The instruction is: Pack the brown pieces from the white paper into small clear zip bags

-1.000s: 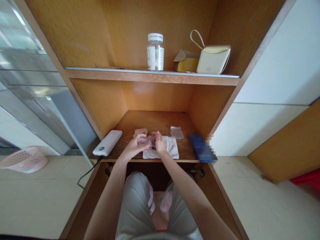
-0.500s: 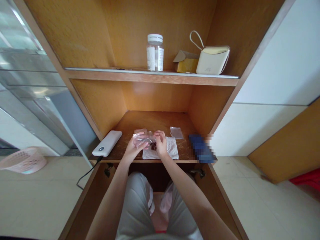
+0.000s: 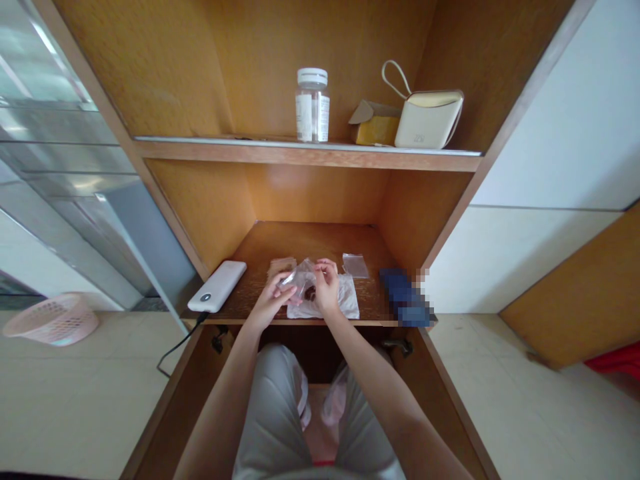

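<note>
Both my hands meet over the front of the lower wooden shelf (image 3: 310,237). My left hand (image 3: 273,298) pinches the left edge of a small clear plastic bag (image 3: 303,279) with something dark inside it. Gripping the bag's right top corner, my right hand (image 3: 327,288) has its fingers closed. Under the hands lies a white paper tissue (image 3: 345,299). An empty clear zip bag (image 3: 355,265) lies further back to the right, and a pale pinkish packet (image 3: 281,266) lies behind my left hand.
A white power bank (image 3: 217,286) with a black cable sits at the shelf's left front. A blue object (image 3: 403,293), partly pixelated, lies at the right. The upper shelf holds a clear jar (image 3: 311,105), a small cardboard box (image 3: 373,125) and a cream pouch (image 3: 427,119). A pink basket (image 3: 53,319) stands on the floor at left.
The clear bag has been lifted and turned between both hands; my right hand moved from its side to its top right corner, and the dark contents now show.
</note>
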Available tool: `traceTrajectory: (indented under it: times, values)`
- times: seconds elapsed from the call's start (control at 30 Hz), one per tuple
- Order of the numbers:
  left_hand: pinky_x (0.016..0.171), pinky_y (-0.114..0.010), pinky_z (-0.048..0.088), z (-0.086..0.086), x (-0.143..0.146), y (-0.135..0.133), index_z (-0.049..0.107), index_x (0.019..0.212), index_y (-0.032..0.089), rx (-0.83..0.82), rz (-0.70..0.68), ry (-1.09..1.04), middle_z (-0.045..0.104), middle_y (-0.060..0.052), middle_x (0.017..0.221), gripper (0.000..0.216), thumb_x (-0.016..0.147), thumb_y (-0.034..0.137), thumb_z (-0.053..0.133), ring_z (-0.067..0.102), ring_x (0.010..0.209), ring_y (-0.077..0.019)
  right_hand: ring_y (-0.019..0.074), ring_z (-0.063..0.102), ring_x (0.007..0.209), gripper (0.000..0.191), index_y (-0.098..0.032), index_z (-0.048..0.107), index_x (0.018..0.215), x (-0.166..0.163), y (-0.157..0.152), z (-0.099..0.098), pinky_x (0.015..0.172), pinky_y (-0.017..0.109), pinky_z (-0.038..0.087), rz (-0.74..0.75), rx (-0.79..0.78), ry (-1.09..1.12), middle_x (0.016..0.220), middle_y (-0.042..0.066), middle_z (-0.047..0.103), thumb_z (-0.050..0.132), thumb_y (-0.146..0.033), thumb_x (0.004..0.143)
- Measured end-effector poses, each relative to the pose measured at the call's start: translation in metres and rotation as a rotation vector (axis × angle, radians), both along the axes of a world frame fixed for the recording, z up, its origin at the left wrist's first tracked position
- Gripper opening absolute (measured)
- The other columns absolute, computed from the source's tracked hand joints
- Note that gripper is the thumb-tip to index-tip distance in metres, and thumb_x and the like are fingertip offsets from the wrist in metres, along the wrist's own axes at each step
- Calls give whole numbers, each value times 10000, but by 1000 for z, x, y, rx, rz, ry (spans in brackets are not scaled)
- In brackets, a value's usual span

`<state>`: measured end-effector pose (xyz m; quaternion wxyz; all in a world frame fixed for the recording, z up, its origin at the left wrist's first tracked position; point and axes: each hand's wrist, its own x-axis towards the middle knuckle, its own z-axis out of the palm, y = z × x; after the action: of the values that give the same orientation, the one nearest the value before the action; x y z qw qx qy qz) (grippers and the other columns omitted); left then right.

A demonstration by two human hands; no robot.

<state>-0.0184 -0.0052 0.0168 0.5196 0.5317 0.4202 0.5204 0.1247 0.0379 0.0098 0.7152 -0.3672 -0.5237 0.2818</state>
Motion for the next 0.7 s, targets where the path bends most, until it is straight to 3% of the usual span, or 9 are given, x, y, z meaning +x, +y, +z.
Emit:
traceTrajectory:
  times: [0.3,0.7]
  values:
    - [702,-322,524,3,2,-2,444,1160,168,-55,-98,7,668,-11,740,615,639,293,745,670,732,-198,169,524,969,172,-187,578,761,1,1,-1,904,367,406,-19,12,-22,973,52,543,487,-308,843]
    - [727,-337,524,-1,-2,1,440,1183,151,-82,-111,28,704,-64,831,615,664,306,730,680,727,-204,170,518,970,181,-192,582,763,0,1,-1,903,351,400,-22,3,-6,980,57,552,491,-328,839]
